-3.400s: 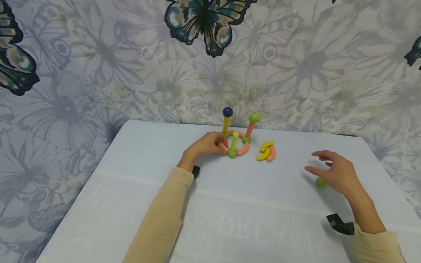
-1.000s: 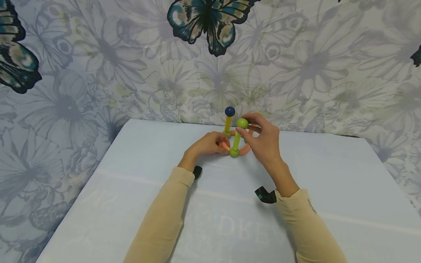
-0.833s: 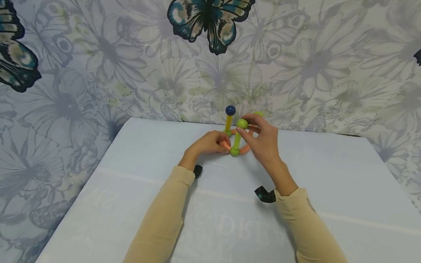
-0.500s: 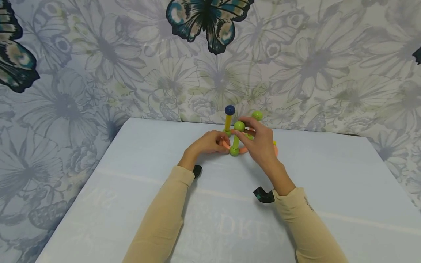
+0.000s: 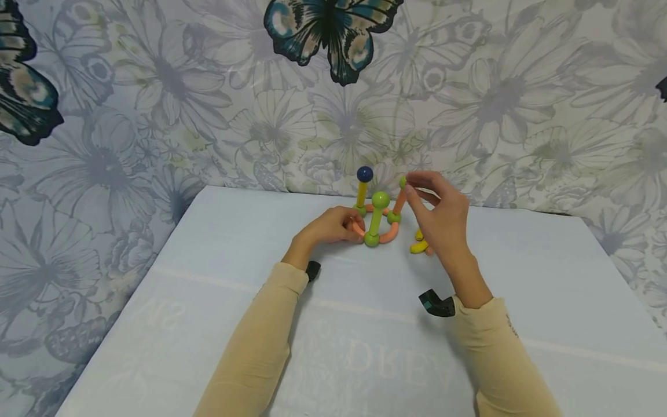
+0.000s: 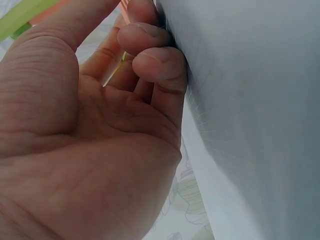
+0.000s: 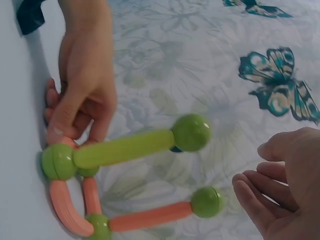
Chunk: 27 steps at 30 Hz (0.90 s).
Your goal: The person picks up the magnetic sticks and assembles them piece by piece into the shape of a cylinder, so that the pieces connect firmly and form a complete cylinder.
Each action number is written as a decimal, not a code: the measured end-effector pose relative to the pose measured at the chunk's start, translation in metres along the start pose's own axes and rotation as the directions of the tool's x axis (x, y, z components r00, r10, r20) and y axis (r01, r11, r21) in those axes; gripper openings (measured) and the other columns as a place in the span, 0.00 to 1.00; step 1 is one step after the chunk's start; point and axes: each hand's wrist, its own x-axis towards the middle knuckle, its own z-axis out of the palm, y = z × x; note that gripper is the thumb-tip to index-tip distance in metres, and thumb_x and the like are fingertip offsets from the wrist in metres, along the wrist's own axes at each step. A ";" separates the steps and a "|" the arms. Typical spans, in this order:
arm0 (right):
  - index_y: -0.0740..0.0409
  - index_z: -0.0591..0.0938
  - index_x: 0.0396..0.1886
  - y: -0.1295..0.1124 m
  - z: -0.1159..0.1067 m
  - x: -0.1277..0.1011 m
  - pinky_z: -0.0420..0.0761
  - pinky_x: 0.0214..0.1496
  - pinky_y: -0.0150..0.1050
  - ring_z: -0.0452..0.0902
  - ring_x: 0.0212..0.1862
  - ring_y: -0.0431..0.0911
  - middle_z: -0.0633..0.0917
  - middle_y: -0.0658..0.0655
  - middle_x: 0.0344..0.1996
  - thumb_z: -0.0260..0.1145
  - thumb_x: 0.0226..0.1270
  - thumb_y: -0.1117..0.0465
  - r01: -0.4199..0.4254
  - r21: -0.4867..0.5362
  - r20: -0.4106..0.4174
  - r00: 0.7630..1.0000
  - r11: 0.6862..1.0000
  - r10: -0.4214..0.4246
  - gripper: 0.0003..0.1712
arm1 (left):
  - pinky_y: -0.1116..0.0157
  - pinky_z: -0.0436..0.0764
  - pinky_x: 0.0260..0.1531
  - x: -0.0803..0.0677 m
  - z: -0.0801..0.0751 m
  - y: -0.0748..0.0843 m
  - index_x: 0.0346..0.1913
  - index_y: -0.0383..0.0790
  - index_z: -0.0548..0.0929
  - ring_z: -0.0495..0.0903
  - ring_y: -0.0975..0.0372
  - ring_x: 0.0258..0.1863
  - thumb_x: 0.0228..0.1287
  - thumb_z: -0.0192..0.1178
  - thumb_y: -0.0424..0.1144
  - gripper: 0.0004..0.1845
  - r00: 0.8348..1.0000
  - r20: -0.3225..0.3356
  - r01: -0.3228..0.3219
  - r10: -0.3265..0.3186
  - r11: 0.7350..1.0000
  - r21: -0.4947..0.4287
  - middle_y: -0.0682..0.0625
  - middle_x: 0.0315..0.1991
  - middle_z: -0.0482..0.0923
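Note:
A ring of curved orange rods joined by green balls lies on the table, bearing three upright rods. My left hand pinches the ring's left side; its fingertips are partly hidden. At the front stands a light-green rod, topped by a green ball. Behind it are a yellow rod with a dark blue ball and an orange rod with another green ball. My right hand is apart from the balls in the right wrist view, fingers loosely bent, holding nothing.
Yellow curved pieces and an orange one lie right of the ring, partly covered by my right hand. The white table meets a wall with flower and butterfly patterns at its back edge.
My right hand has brought a green ball from the table's right side onto the light-green rod. It has since let go and moved right. My left hand keeps its place.

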 end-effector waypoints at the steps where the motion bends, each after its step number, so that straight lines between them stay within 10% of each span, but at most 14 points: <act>1: 0.61 0.86 0.56 0.002 -0.004 0.001 0.84 0.57 0.30 0.87 0.56 0.50 0.90 0.57 0.52 0.72 0.72 0.66 -0.009 -0.009 -0.011 1.000 1.000 0.009 0.15 | 0.68 0.69 0.29 0.000 0.000 0.000 0.49 0.40 0.87 0.71 0.64 0.26 0.62 0.76 0.36 0.14 1.000 0.000 0.002 -0.002 1.000 -0.001 0.53 0.26 0.75; 9: 0.61 0.86 0.57 0.024 -0.031 0.005 0.85 0.57 0.35 0.87 0.56 0.50 0.90 0.58 0.52 0.70 0.74 0.62 -0.181 -0.218 0.015 0.982 0.959 0.189 0.15 | 0.69 0.69 0.28 0.001 0.000 -0.002 0.50 0.40 0.87 0.71 0.64 0.25 0.62 0.76 0.36 0.15 1.000 0.003 0.007 -0.007 1.000 0.000 0.53 0.25 0.75; 18: 0.69 0.83 0.60 0.047 -0.048 0.000 0.83 0.60 0.58 0.85 0.56 0.63 0.87 0.70 0.53 0.69 0.75 0.58 -0.339 -0.438 0.205 0.864 0.833 0.459 0.22 | 0.68 0.69 0.27 0.002 0.000 -0.003 0.50 0.41 0.86 0.71 0.64 0.24 0.62 0.77 0.37 0.15 1.000 0.006 0.009 -0.009 1.000 -0.003 0.54 0.25 0.75; 22: 0.70 0.82 0.60 0.052 -0.053 0.000 0.84 0.55 0.56 0.84 0.54 0.63 0.87 0.70 0.51 0.71 0.74 0.55 -0.387 -0.521 0.256 0.779 0.761 0.572 0.25 | 0.68 0.69 0.27 0.003 -0.001 -0.003 0.49 0.41 0.86 0.71 0.63 0.24 0.62 0.77 0.37 0.15 1.000 0.007 0.010 -0.010 1.000 -0.001 0.53 0.25 0.75; 27: 0.70 0.79 0.63 0.057 -0.058 -0.001 0.83 0.46 0.47 0.83 0.49 0.59 0.85 0.71 0.54 0.70 0.72 0.50 -0.431 -0.633 0.327 0.603 0.642 0.728 0.31 | 0.68 0.70 0.28 0.003 0.000 -0.003 0.50 0.41 0.86 0.71 0.63 0.25 0.62 0.76 0.38 0.15 1.000 0.006 0.012 -0.012 1.000 0.007 0.54 0.25 0.75</act>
